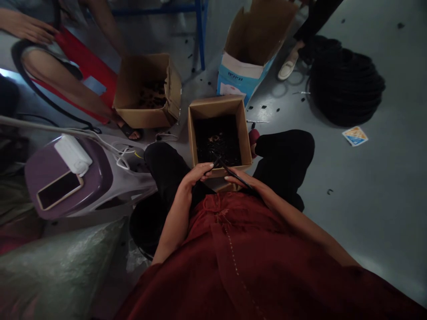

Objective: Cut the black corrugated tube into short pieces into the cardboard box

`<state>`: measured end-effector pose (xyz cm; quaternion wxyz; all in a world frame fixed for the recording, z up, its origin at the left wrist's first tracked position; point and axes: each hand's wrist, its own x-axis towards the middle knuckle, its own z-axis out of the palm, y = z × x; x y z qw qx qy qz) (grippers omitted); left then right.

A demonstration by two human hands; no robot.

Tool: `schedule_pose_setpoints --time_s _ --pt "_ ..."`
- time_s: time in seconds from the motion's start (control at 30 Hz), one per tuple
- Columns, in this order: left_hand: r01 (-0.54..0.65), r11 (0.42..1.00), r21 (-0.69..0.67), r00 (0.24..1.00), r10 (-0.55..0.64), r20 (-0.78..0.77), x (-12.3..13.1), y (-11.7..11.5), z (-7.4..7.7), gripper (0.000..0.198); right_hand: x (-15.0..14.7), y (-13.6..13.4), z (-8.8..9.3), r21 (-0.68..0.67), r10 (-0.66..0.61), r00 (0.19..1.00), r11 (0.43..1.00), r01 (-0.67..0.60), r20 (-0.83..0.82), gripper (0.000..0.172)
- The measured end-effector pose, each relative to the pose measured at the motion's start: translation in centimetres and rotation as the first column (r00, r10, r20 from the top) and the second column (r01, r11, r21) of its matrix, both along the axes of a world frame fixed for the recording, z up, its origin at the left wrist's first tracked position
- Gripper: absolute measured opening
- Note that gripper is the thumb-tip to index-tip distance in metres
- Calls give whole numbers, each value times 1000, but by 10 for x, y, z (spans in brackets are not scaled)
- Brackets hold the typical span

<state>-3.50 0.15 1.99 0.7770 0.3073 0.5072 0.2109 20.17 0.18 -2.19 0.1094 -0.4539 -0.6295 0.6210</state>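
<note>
Sitting low with knees apart, the person holds a thin black strip (233, 174) between both hands just above the lap. The left hand (196, 174) is nearly closed, thumb and fingertips pinching the strip's far-left end. The right hand (240, 181) has its fingers folded loosely over the other end, where the strip runs back toward the wrist. Its long axis slants from upper left, over the box's near rim, down to the right, so the left hand has the end nearer the box (216, 104). That box stands open on the floor between the knees, directly ahead of the hands and touching distance from them, its bottom dark with small black pieces. In this dim light I can't be sure whether a second short strip crosses the first at the left fingertips. I count three cardboard boxes: this one, a wider box (140, 116) off to the left, and a tall box (245, 73) beyond. One coil (345, 84) of black tubing lies well apart to the right. One purple stool (36, 171) to the left carries one phone (59, 190) and one white charger (73, 155). Another person's hand (23, 26) shows at the far left.
</note>
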Motion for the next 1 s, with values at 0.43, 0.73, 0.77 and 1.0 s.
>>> schedule_pose_setpoints --time_s 0.43,0.73,0.77,1.0 --pt "14 1000 5 1000 -14 26 5 0 -9 44 2 -2 9 166 87 959 977 -135 270 35" --pt "-2 1000 -11 1000 2 18 11 3 -8 42 -1 -8 5 217 38 939 969 -119 341 26" --pt "-3 1000 -8 1000 3 19 11 3 -8 41 -1 -8 5 221 30 935 969 -115 354 25" --pt "-21 1000 -23 1000 21 -8 11 4 -13 37 -4 -10 1 224 -10 917 971 -87 398 26"
